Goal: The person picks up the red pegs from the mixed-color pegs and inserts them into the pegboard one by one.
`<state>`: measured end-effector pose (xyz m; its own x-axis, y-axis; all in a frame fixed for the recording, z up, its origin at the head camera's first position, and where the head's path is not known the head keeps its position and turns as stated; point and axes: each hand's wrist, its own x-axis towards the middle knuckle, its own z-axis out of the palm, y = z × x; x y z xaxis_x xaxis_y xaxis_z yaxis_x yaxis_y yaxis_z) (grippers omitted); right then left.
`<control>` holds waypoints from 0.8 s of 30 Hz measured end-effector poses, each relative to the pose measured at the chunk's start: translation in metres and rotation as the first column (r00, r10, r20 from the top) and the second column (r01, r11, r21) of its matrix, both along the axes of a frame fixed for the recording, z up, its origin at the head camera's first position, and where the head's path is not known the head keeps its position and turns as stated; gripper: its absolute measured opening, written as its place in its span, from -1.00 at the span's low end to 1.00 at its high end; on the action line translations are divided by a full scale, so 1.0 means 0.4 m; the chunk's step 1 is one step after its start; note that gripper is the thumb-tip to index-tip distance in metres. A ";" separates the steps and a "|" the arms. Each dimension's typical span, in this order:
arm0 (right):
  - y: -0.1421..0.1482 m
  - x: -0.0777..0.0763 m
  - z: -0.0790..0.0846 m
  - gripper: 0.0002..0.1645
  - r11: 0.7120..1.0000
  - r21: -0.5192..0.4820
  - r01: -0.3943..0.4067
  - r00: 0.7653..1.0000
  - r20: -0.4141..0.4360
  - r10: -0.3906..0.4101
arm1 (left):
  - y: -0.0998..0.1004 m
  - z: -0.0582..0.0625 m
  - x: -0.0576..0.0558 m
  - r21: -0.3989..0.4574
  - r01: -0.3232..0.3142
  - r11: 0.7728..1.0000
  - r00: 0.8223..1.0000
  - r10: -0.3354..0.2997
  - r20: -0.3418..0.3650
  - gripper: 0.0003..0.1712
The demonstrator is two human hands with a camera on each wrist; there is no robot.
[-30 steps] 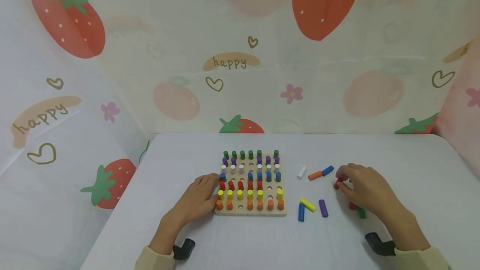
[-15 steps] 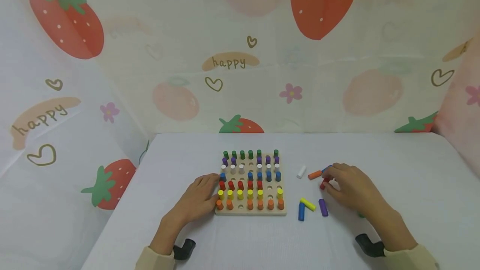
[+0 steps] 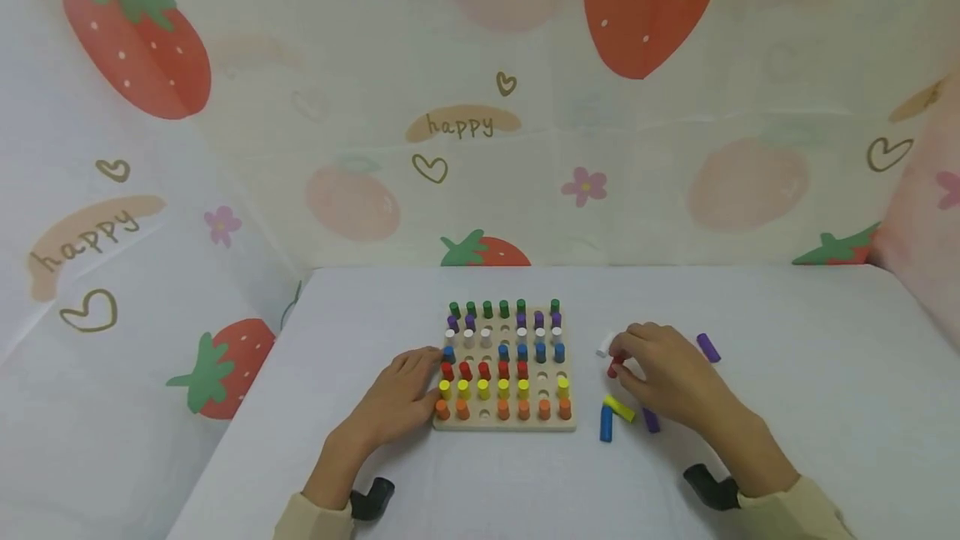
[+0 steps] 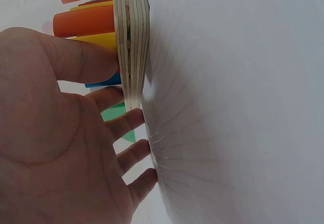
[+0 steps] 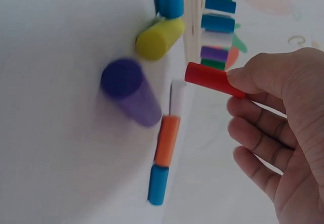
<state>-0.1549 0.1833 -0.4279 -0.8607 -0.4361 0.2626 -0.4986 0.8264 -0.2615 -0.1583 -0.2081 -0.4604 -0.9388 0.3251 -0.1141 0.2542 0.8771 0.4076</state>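
Observation:
A square wooden pegboard (image 3: 504, 426) carries upright pegs in colour rows: green, purple, white, blue, red, yellow and orange, with some bare holes. My left hand (image 3: 401, 398) rests at its left side; in the left wrist view the thumb touches the board's edge beside the orange and yellow pegs, and the other fingers extend along the edge. Right of the board, my right hand (image 3: 671, 375) pinches a red peg (image 5: 208, 77) between thumb and fingers, held above the table. Part of that peg is covered by the fingertips.
Loose pegs lie to the board's right: blue (image 3: 606, 423), yellow (image 3: 619, 408), purple (image 3: 652, 421), white (image 3: 603, 349) and another purple peg (image 3: 708, 347) farther right. The right wrist view also has an orange peg (image 5: 167, 141) and a blue peg (image 5: 158, 184) end to end.
My right hand has moved left towards the board, carrying the red peg. A purple peg farther right has come into view behind it. My left hand has stayed at the board's edge.

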 end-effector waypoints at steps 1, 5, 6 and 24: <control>-0.006 -0.002 0.000 -0.77 1.000 0.001 -0.003 1.000 0.004 0.003 | 0.000 0.000 0.001 0.001 0.001 1.000 1.000 -0.001 -0.002 -0.30; -0.026 -0.006 0.001 -0.78 1.000 -0.006 -0.024 1.000 0.020 0.024 | 0.002 0.001 0.002 0.000 0.001 1.000 1.000 -0.001 -0.006 -0.30; -0.031 -0.007 0.001 -0.79 1.000 -0.005 -0.029 0.999 0.024 0.029 | 0.003 0.001 0.002 0.000 0.001 1.000 1.000 -0.001 -0.007 -0.30; -0.114 -0.028 0.022 -0.78 0.996 0.001 -0.087 0.994 0.060 0.087 | 0.004 0.003 0.006 -0.002 -0.003 1.000 1.000 0.003 -0.007 -0.30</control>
<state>-0.1661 0.1376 -0.4191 -0.8337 -0.5105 0.2106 -0.5520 0.7817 -0.2903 -0.1559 -0.2066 -0.4590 -0.9406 0.3218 -0.1087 0.2540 0.8788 0.4040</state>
